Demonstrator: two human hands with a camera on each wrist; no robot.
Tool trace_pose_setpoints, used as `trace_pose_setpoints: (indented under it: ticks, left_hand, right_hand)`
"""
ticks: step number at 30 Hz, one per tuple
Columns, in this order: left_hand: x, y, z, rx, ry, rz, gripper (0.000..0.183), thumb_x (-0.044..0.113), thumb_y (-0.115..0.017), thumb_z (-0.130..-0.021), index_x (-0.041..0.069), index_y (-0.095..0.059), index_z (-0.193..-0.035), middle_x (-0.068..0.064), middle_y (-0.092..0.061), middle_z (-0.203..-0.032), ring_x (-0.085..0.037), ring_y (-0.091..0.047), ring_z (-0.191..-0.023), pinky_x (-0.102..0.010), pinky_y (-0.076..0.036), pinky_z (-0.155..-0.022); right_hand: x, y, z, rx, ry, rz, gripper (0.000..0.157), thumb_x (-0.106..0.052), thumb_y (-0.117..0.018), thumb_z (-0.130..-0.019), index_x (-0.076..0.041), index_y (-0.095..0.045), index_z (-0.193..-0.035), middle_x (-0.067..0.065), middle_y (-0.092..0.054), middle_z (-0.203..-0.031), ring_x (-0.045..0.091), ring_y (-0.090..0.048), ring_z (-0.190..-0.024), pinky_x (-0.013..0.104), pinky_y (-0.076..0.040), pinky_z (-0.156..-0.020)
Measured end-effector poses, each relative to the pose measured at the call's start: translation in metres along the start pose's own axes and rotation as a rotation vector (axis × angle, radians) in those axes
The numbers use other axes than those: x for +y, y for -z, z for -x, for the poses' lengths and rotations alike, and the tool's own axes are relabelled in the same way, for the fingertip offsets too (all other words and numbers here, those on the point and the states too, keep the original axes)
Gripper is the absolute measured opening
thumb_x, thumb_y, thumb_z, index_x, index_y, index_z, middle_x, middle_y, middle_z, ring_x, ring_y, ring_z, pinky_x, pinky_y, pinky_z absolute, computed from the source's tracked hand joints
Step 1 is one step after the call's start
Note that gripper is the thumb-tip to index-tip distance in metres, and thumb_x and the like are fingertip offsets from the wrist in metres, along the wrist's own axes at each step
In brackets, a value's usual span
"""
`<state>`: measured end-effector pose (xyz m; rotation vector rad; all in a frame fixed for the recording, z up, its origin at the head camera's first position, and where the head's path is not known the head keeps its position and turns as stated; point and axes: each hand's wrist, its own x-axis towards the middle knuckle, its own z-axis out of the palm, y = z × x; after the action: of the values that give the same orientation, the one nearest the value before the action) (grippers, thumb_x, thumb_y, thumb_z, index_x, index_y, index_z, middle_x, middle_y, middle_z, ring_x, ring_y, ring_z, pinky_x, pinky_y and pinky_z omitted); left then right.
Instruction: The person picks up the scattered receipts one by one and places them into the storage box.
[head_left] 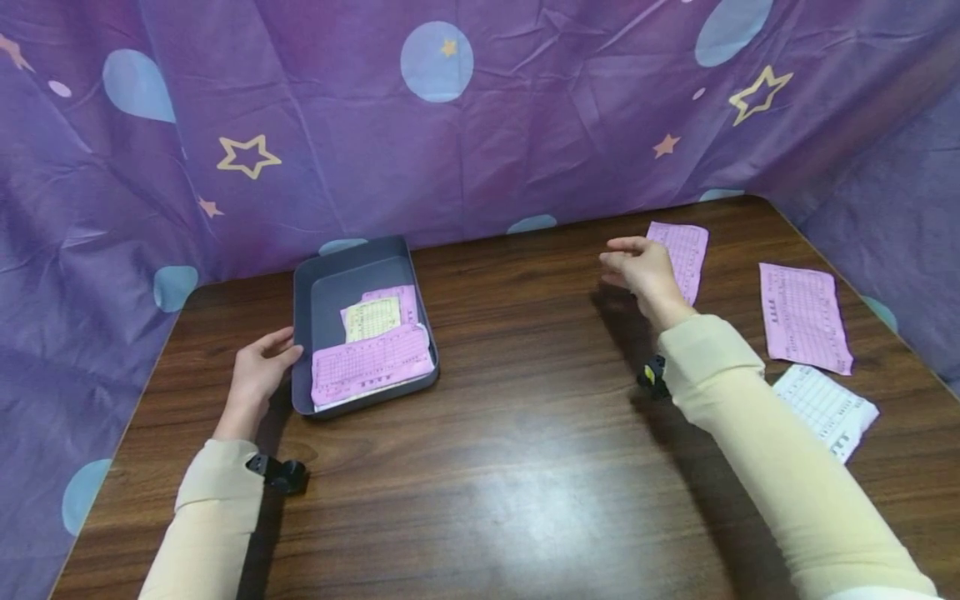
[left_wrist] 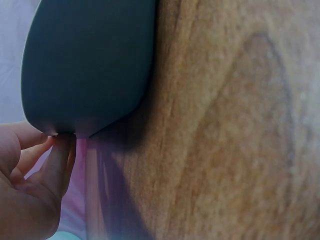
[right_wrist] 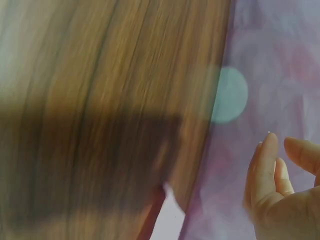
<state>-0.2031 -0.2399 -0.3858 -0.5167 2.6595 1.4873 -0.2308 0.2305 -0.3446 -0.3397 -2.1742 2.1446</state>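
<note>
My left hand [head_left: 258,371] is at the left side of a dark grey tray [head_left: 327,265], its thumb and fingertips touching the outer wall. Close up in the left wrist view, the fingertips [left_wrist: 61,145] meet the tray's edge. Inside the tray lie a wide pink printed slip [head_left: 371,362], a yellow slip [head_left: 373,317] and another pink slip [head_left: 407,302] partly beneath the yellow one. A white edge peeks from under the wide slip. My right hand [head_left: 645,271], holding nothing, hovers over the table with fingers apart, overlapping a pink slip [head_left: 684,250] behind it.
Farther right lie a second pink slip [head_left: 806,317] and a white slip [head_left: 825,408], partly behind the right sleeve [head_left: 750,433]. The brown wooden table [head_left: 480,450] meets a purple cloth [head_left: 480,150] at its back edge. Small black cameras sit at both wrists.
</note>
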Motion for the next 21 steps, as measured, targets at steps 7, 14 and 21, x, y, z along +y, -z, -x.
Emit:
trace_pose_setpoints:
  ticks: [7,14,21]
  left_hand:
    - [0.0,0.0,0.0,0.006,-0.007,-0.006,0.048,0.012,-0.054,-0.095,0.003,-0.045,-0.141,-0.021,-0.053,-0.138,0.013,-0.045,-0.084,-0.002,-0.04,-0.07]
    - [-0.007,0.0,-0.004,0.025,-0.057,0.033,0.047,0.012,-0.058,-0.092,-0.001,-0.05,-0.136,-0.022,-0.058,-0.131,-0.009,-0.059,-0.108,-0.01,-0.043,-0.077]
    - [-0.001,0.0,-0.002,0.011,-0.016,-0.012,0.047,0.012,-0.055,-0.095,0.002,-0.046,-0.14,-0.02,-0.054,-0.137,-0.001,-0.054,-0.103,-0.004,-0.04,-0.073]
  right_hand:
    - [0.006,0.026,-0.004,0.058,-0.03,-0.059,0.017,0.006,-0.052,-0.088,-0.011,-0.052,-0.087,-0.013,-0.057,-0.065,-0.004,-0.058,-0.056,0.012,-0.052,-0.059]
    - [0.011,0.048,-0.01,0.147,-0.052,0.058,0.018,0.005,-0.052,-0.087,-0.013,-0.053,-0.087,-0.016,-0.053,-0.06,-0.007,-0.053,-0.057,0.009,-0.049,-0.058]
    - [0.015,0.065,-0.012,0.223,-0.11,0.11,0.02,0.004,-0.054,-0.087,-0.016,-0.053,-0.084,-0.018,-0.051,-0.059,-0.007,-0.05,-0.055,0.008,-0.047,-0.055]
